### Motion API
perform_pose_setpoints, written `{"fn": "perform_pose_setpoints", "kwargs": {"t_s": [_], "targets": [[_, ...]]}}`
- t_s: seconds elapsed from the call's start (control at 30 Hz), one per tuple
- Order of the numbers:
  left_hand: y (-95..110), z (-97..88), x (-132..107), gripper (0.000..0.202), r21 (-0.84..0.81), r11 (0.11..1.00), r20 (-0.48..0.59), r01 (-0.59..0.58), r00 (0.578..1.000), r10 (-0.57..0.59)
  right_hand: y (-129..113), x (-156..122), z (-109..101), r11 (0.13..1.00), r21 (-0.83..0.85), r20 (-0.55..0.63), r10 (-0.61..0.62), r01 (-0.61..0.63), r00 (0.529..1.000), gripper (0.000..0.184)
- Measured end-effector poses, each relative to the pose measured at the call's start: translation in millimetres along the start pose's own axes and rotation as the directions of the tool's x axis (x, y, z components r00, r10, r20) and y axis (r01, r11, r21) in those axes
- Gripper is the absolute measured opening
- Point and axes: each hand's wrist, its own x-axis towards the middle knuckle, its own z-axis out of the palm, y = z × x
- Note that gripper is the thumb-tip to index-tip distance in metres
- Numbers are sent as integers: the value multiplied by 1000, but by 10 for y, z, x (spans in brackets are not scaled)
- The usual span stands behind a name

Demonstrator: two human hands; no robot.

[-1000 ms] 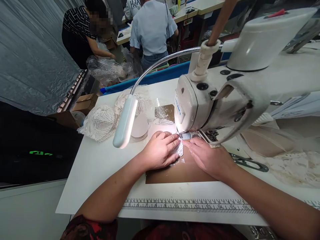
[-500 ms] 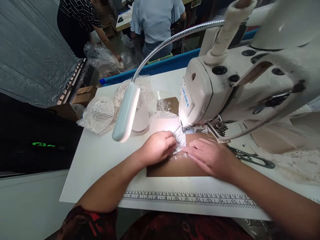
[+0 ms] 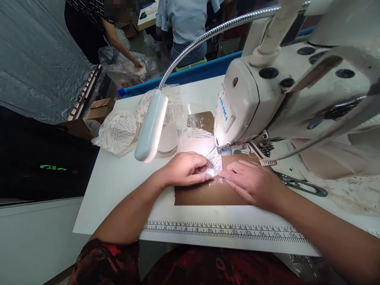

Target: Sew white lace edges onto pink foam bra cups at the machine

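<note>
My left hand (image 3: 185,169) is curled and pinches a small white lace piece (image 3: 214,163) just in front of the sewing machine's needle area (image 3: 225,150). My right hand (image 3: 252,182) lies flat with fingers stretched out on the brown plate (image 3: 204,194), its fingertips touching the same lace piece from the right. The white sewing machine head (image 3: 246,103) stands directly behind both hands. The needle itself is hidden under the head.
A gooseneck lamp (image 3: 151,126) hangs left of the machine. Lace and foam cups in plastic (image 3: 124,128) pile at the back left. Scissors (image 3: 303,185) lie right of my hand. A printed ruler (image 3: 222,231) runs along the table's front. Two people work behind.
My left hand's fingers have curled from flat to a pinch on the lace piece. The camera has moved closer and lower toward the machine.
</note>
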Motion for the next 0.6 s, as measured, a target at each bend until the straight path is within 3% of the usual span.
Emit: {"fn": "perform_pose_setpoints", "kwargs": {"t_s": [0.17,0.37,0.6], "targets": [[23,57,-6,34,151,985,-21,-80,996,84,5,2,-11,1000,8,-3,-15,15,1000,27],[-7,127,-18,36,364,906,-9,-216,972,235,-28,-2,-26,998,49,-24,-34,36,999,25],[-41,156,-15,38,449,862,7,-236,965,260,-45,-10,-29,998,31,-33,-47,48,998,25]]}}
